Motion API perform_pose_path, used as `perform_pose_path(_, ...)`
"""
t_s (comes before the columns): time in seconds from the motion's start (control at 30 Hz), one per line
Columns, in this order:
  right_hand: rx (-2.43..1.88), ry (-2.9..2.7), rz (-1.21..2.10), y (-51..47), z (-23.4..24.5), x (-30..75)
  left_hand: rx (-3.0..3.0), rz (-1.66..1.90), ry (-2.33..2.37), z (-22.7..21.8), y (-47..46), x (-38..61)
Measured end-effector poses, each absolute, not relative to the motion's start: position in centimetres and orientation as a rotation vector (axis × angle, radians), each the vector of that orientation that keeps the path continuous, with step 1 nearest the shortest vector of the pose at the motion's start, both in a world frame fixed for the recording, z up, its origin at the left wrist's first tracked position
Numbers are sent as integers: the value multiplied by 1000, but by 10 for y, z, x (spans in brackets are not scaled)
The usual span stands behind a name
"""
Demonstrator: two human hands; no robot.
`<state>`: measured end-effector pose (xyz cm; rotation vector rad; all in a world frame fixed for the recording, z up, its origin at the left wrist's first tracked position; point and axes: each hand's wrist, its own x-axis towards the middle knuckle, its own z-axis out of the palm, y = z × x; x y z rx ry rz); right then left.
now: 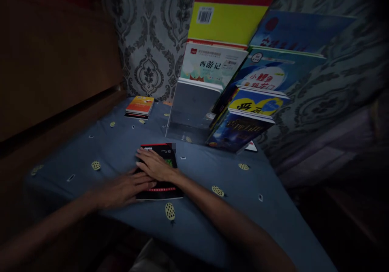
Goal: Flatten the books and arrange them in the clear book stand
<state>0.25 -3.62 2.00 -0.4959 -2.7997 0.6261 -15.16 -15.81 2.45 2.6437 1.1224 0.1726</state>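
A black book (165, 195) with a red line along its top edge and a band of red marks lies flat on the blue patterned cloth. Across its upper part rests my right hand (156, 165), palm down with the fingers stretched out to the left. My left hand (129, 187) lies at the book's left side, its fingers extended over the cover and reaching beneath the right hand's fingers. Both hands cover much of the cover's left half. Neither hand is wrapped around anything.
A tiered clear stand (188, 136) holds several upright books, among them a yellow-backed book (225, 23) and a dark blue book (240, 130). At the back left lies a small stack with an orange book (139, 105) on top. Patterned wallpaper (148, 73) rises behind; brown furniture (57, 69) borders the left.
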Motion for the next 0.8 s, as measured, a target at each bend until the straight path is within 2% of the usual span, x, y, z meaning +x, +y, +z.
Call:
perform_pose_path(0.37, -1011, -2673, 496, 8, 7, 52, 2612, 217, 1121, 28, -155, -155)
perform_pose_path(0.67, -1043, -2639, 467, 8, 1, 90, 2585, 172, 1130, 34, -162, -154)
perform_pose_path(0.8, -998, -2622, 463, 12, -5, 91, 2505, 153, 1271, 27, -154, -155)
